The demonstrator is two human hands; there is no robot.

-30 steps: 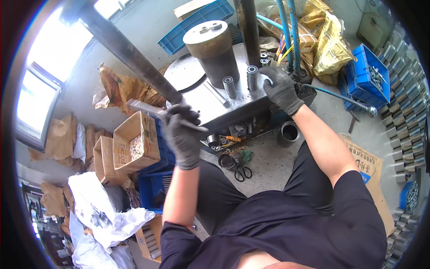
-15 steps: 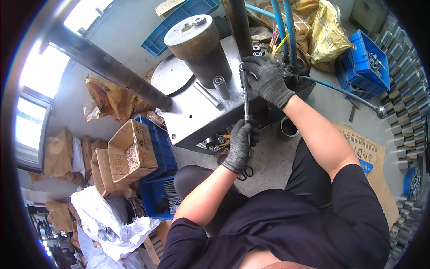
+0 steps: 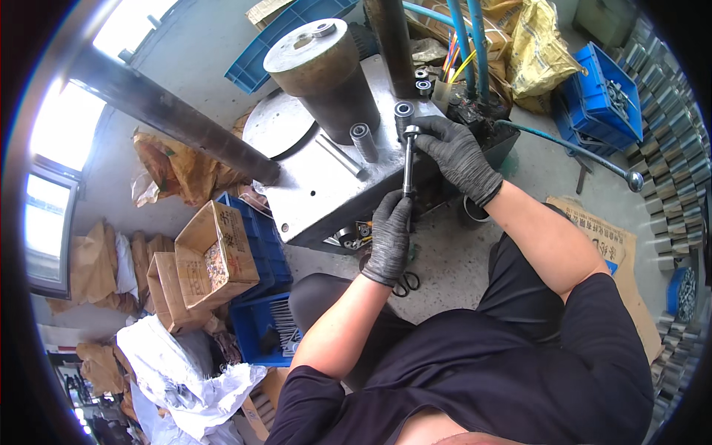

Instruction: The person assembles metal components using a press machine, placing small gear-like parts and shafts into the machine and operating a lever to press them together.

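My left hand [image 3: 389, 237], in a dark grey glove, is closed round the lower end of a shiny metal shaft [image 3: 408, 172]. At the shaft's upper end is a small bearing-like ring [image 3: 411, 131]. My right hand [image 3: 454, 150], gloved alike, has its fingers closed on that ring end. Just beyond it a metal sleeve with a bearing in its top [image 3: 403, 111] stands upright on the steel press table [image 3: 304, 204]. A second such sleeve [image 3: 363, 141] stands further left, beside a loose metal rod [image 3: 341, 156] lying flat.
A thick steel cylinder [image 3: 319, 67] rises from the table between two dark columns. A ball-ended lever [image 3: 633, 180] juts out at the right. Cardboard boxes [image 3: 230, 256] and blue crates [image 3: 263, 248] stand left; blue bins [image 3: 604, 100] and stacked metal tubes [image 3: 653, 170] stand right.
My right hand has come nearer, from beside the sleeve's top to the shaft's ring end. The sleeve behind now shows more fully. My left hand has shifted slightly left, still gripping the shaft.
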